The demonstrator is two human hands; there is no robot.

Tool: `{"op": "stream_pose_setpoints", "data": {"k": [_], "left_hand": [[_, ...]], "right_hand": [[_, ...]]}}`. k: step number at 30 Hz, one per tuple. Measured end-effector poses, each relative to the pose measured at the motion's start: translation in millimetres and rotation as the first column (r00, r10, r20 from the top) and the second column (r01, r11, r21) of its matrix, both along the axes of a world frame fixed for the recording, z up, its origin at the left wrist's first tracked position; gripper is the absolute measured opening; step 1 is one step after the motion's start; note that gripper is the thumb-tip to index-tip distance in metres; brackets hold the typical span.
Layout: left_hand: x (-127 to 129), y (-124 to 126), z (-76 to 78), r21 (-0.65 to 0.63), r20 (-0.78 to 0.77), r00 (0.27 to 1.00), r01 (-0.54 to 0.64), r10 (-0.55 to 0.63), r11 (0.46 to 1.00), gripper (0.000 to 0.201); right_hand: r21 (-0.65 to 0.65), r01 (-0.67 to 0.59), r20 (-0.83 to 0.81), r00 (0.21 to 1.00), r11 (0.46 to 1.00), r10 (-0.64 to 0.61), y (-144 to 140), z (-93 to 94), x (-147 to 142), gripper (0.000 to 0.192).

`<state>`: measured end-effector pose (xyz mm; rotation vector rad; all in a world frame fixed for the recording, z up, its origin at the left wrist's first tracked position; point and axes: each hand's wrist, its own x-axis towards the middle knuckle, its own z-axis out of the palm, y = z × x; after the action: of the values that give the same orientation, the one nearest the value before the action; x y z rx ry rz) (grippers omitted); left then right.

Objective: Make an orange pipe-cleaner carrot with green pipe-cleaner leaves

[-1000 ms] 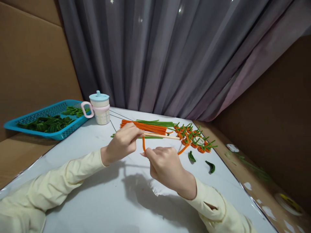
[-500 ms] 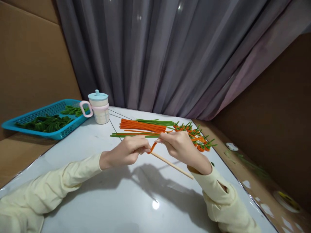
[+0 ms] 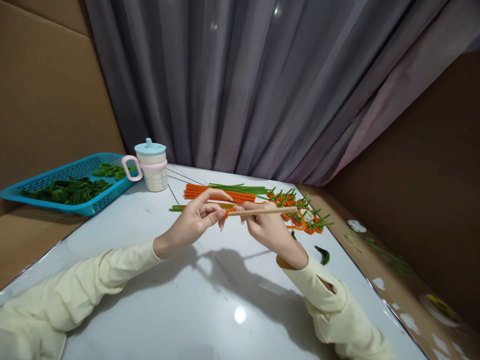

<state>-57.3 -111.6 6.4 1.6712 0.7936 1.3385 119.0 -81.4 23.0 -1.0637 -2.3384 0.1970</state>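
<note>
Above the tabletop (image 3: 180, 310), hands (image 3: 193, 217) (image 3: 268, 227) pinch a wooden stick (image 3: 266, 211) and seemingly barely wound orange pipe cleaner (image 3: 227, 213). Right-side pumpkins (image 3: 287, 197) look finished; the far bundle (image 3: 197, 191) remains.

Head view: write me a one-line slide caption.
Left hand and right hand hold a thin stick and an orange strand over a white table, an orange bundle beyond.

Stick (image 3: 268, 211): pale wood, smooth, matt. Strand (image 3: 297, 228): fuzzy, matt, like chenille. Orange bundle (image 3: 198, 192): same nap. Table (image 3: 165, 305): smooth, glossy, mirroring a spot of light. Basket (image 3: 45, 201): perforated plastic, slight shine. Cup (image 3: 155, 179): smooth, looks plastic. Curtain (image 3: 232, 90): cloth, faint sheen. Sleeves (image 3: 78, 295): matt cloth, creased. Left wall (image 3: 45, 95): matt cardboard, lightly creased.
</note>
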Motion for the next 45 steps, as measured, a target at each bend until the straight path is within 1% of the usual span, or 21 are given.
{"op": "stream_pose_setpoints", "data": {"k": [3, 8, 11, 14, 16, 18, 20, 21, 22, 23, 24, 26, 29, 32, 34, 35, 37, 39, 41, 43, 45], "left_hand": [[-0.7, 2.1, -2.3, -0.011, 0.034, 0.999, -0.007, 0.007, 1.000, 0.025], [-3.8, 3.4, -3.4, -0.023, 0.024, 0.996, -0.088, 0.088, 0.996, 0.026], [-6.3, 5.4, -3.8, 0.007, -0.017, 0.985, -0.173, 0.173, 0.985, 0.024], [-7.4, 8.6, -7.3, 0.097, -0.101, 0.952, -0.281, 0.290, 0.955, 0.020], [-7.1, 10.7, -12.2, 0.242, -0.169, 0.904, -0.348, 0.393, 0.906, 0.016], [-6.5, 12.3, -17.8, 0.443, -0.218, 0.849, -0.353, 0.481, 0.824, 0.016], [-6.3, 13.3, -22.6, 0.636, -0.255, 0.806, -0.277, 0.534, 0.720, 0.021], [-6.3, 13.6, -24.2, 0.702, -0.273, 0.789, -0.227, 0.550, 0.675, 0.023], [-6.5, 13.6, -25.2, 0.744, -0.294, 0.775, -0.182, 0.560, 0.643, 0.025], [-6.9, 13.6, -25.7, 0.764, -0.320, 0.762, -0.144, 0.563, 0.629, 0.026], [-7.3, 13.3, -25.6, 0.764, -0.349, 0.752, -0.117, 0.559, 0.635, 0.027], [-8.2, 12.2, -24.0, 0.736, -0.401, 0.746, -0.083, 0.532, 0.672, 0.026], [-8.8, 8.3, -17.8, 0.643, -0.454, 0.770, -0.066, 0.449, 0.763, 0.025], [-8.0, 2.1, -7.3, 0.497, -0.483, 0.809, -0.063, 0.336, 0.866, 0.022], [-7.1, -2.3, -0.1, 0.411, -0.474, 0.834, -0.071, 0.280, 0.909, 0.019], [-6.6, -4.2, 2.8, 0.373, -0.466, 0.847, -0.074, 0.255, 0.925, 0.019], [-5.9, -7.0, 6.2, 0.302, -0.443, 0.874, -0.063, 0.199, 0.951, 0.019], [-5.4, -7.9, 6.1, 0.254, -0.406, 0.902, -0.040, 0.145, 0.966, 0.018], [-5.1, -7.0, 3.5, 0.224, -0.342, 0.934, -0.027, 0.105, 0.974, 0.013], [-4.7, -5.0, 0.3, 0.207, -0.283, 0.956, -0.019, 0.079, 0.978, 0.010], [-4.2, -3.0, -2.3, 0.185, -0.253, 0.967, 0.008, 0.040, 0.983, 0.014]], "right_hand": [[0.031, -0.012, -0.021, 1.000, 0.999, 0.013, -1.6, -5.1, -6.0, 0.026], [0.054, -0.005, -0.020, 1.000, 0.999, 0.006, -7.5, -14.4, -13.0, 0.026], [0.026, 0.045, 0.109, 0.993, 0.999, -0.048, -16.7, -16.1, -16.8, 0.028], [0.045, 0.079, 0.324, 0.942, 0.996, -0.090, -29.5, -13.9, -21.1, 0.016], [0.066, 0.080, 0.458, 0.883, 0.995, -0.102, -37.3, -11.9, -23.2, 0.019], [0.093, 0.046, 0.541, 0.836, 0.995, -0.090, -42.4, -10.5, -23.4, 0.024], [0.145, -0.012, 0.574, 0.815, 0.989, -0.074, -44.3, -10.0, -21.5, 0.023], [0.179, -0.035, 0.578, 0.812, 0.983, -0.077, -44.1, -9.8, -19.9, 0.022], [0.213, -0.052, 0.579, 0.811, 0.976, -0.083, -43.3, -9.5, -18.1, 0.022], [0.244, -0.061, 0.576, 0.812, 0.968, -0.094, -42.0, -8.9, -16.2, 0.023], [0.265, -0.060, 0.573, 0.812, 0.962, -0.107, -40.2, -8.1, -14.4, 0.023], [0.281, -0.038, 0.564, 0.815, 0.959, -0.133, -35.3, -5.8, -10.7, 0.024], [0.244, 0.009, 0.523, 0.841, 0.970, -0.139, -24.9, -2.6, -5.2, 0.024], [0.115, -0.015, 0.424, 0.905, 0.993, -0.035, -13.1, -0.5, 0.6, 0.020], [0.002, -0.082, 0.323, 0.943, 0.997, 0.077, -6.8, 1.8, 3.9, 0.017], [-0.057, -0.127, 0.263, 0.955, 0.990, 0.137, -4.4, 3.7, 5.4, 0.019], [-0.213, -0.231, 0.144, 0.954, 0.949, 0.264, -1.3, 8.7, 7.9, 0.025], [-0.411, -0.309, 0.024, 0.937, 0.858, 0.349, 0.2, 14.3, 10.0, 0.028], [-0.569, -0.330, -0.069, 0.932, 0.753, 0.356, 0.8, 18.0, 11.8, 0.028], [-0.629, -0.324, -0.118, 0.938, 0.706, 0.326, 1.2, 18.6, 12.6, 0.028], [-0.635, -0.330, -0.140, 0.938, 0.698, 0.317, 1.3, 16.5, 12.1, 0.029]]}}
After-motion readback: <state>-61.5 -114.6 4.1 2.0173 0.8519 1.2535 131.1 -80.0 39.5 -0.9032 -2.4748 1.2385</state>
